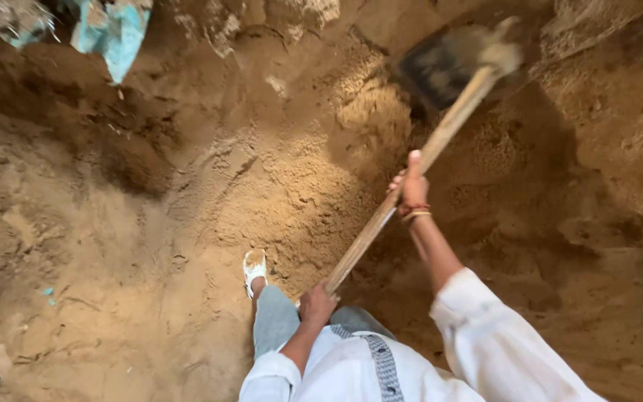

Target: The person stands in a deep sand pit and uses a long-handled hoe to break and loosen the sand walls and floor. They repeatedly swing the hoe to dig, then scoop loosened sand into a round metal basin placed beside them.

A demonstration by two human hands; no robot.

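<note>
Both hands grip the wooden shovel [440, 134]: right hand [413, 186] fingers closed mid-handle, left hand [316, 304] closed at its end, above sandy soil [284, 186].

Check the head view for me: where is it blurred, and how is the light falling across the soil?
Head view: the spade blade is smeared by motion blur, while the wooden handle, right hand and left hand stay fairly sharp. A bright sunlit patch crosses the loose soil; the upper left bank and the hollow right of the handle lie in shadow. No glare.
</note>
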